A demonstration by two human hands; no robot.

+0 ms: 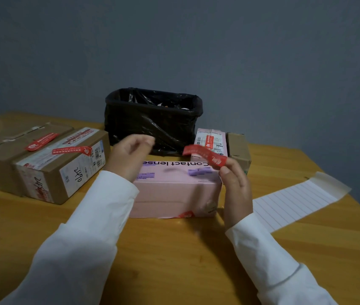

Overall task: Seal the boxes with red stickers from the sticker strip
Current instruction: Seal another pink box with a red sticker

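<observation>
- Nearside of the pink box (pixel 175 190), the wooden table (pixel 174 260) lies bare; only the two white sleeves cross it.
- Behind the pink box, the black-lined bin (pixel 152 119) blocks the way.
- Left of it, two cardboard boxes (pixel 42 159) crowd the table.
- Right of it lies the flat sticker strip (pixel 293 203); a small pink box (pixel 211 140) and a carton (pixel 238 150) stand behind-right.

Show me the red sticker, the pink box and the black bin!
red sticker (pixel 205 156), head view, middle of the strip.
pink box (pixel 174 190), head view, front face.
black bin (pixel 152 126), head view, front of the liner.
</observation>
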